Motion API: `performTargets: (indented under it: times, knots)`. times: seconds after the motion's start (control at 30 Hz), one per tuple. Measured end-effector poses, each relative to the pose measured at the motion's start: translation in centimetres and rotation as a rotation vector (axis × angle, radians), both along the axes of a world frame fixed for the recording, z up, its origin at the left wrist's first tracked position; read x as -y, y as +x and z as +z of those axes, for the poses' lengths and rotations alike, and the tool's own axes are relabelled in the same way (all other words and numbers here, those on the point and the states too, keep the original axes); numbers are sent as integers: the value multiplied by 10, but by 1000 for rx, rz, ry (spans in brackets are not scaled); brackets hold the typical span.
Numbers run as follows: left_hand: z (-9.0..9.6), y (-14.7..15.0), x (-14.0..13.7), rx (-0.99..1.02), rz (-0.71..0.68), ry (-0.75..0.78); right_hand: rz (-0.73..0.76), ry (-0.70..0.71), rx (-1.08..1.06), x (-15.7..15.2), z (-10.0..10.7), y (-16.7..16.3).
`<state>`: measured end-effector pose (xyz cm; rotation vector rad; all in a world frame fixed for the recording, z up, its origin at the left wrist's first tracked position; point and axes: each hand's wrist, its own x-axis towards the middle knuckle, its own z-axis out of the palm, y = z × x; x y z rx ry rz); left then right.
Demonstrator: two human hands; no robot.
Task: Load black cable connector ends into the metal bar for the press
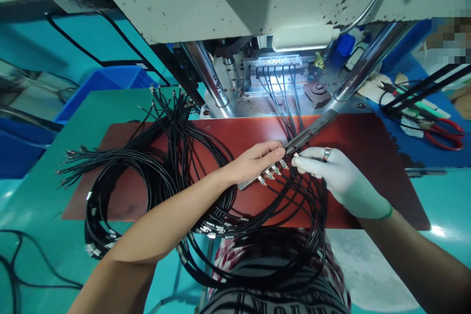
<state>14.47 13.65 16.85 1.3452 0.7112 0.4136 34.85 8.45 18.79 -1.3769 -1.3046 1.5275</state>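
My bare left hand (252, 162) is closed around a long grey metal bar (312, 131), which slants up to the right over the red mat. Several small metal cable ends (271, 172) stick out in a row along the bar's near edge, just below my fingers. My right hand (340, 179), in a white glove with a ring over it, pinches close to the bar. A small pale tip shows at its fingertips, too small to name. Black cables (301, 201) loop below both hands towards my lap.
A press stands ahead, with a lit metal mould (275, 78) holding several cables. Its steel posts (208, 76) rise on both sides. Coiled black cables (121, 171) cover the left of the red mat (371, 171). Red-handled scissors (445, 135) lie at right; a blue bin (106, 78) stands at left.
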Motion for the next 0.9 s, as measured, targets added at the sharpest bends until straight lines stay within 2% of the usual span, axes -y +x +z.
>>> performTargets:
  times: [0.13, 0.27, 0.5, 0.57, 0.63, 0.77, 0.9]
  knots:
    - [0, 0, 0, -5, -11, 5, -67, 77, 127, -2, 11, -12]
    - [0, 2, 0, -12, 0, 111, -112, 137, 285, -2, 9, -13]
    - [3, 3, 0, -94, -9, 392, -76, 138, 234, -3, 1, -11]
    - [3, 3, 0, -104, -6, 420, -77, 136, 227, -4, 0, -10]
    - [2, 2, 1, -87, -4, 324, -71, 132, 226, -5, 0, -9]
    - [-4, 2, 1, -15, -10, 14, -12, 142, 207, -7, 0, -3]
    - [-5, 3, 2, -6, -12, -23, -19, 150, 197, -7, -1, -2]
